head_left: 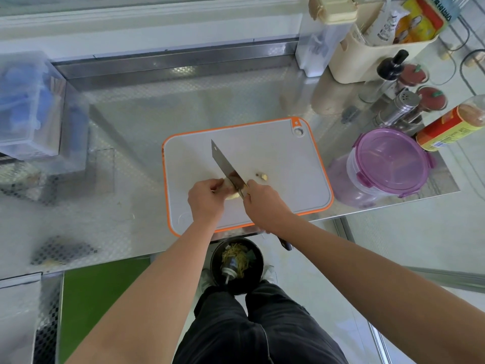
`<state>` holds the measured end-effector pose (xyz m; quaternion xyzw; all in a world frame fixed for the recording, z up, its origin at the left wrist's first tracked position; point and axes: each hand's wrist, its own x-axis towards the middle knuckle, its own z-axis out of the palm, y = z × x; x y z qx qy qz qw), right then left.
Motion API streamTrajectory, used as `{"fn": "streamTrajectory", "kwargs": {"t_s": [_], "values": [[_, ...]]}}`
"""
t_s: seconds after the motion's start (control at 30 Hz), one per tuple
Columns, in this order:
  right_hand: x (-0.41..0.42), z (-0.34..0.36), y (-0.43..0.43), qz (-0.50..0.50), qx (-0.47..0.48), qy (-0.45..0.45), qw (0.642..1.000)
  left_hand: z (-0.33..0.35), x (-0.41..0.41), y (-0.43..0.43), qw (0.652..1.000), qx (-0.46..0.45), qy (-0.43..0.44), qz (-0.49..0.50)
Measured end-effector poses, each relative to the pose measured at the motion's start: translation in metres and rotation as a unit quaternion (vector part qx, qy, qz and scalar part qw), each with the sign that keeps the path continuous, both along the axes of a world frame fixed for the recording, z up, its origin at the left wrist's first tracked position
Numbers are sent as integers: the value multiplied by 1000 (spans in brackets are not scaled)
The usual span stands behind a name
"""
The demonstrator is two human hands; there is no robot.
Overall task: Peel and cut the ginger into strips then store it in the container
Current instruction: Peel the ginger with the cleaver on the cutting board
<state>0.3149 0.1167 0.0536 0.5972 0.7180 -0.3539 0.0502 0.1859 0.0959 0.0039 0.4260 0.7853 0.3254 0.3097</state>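
A pale piece of ginger [234,194] lies near the front of the grey, orange-rimmed cutting board [275,151]. My left hand [206,199] grips its left end. My right hand [265,206] holds a cleaver [227,168] by the handle, its blade resting across the ginger and pointing away to the upper left. A few small ginger scraps [262,176] lie on the board to the right of the blade. The clear container with a purple clip lid [388,161] stands shut to the right of the board.
A black bin [236,264] with peelings stands on the floor below the counter edge. Spice shakers [401,106], a red-yellow bottle [451,127] and a cream caddy [367,56] crowd the back right. A clear box [29,106] sits at the left.
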Motion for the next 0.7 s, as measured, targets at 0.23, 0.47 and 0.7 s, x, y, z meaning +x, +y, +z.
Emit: {"fn": "streamTrajectory", "kwargs": {"t_s": [0.23,0.47,0.7], "values": [[-4,-2,3,4,-7,2,1000,-5,-1,1,1000,-11,-25,11],[-9,-6,7,9,-14,-4,1000,-8,-4,2,999,-11,-42,11],[-1,-21,-7,10,-9,-17,1000,-8,-5,2,999,-1,-46,6]]}}
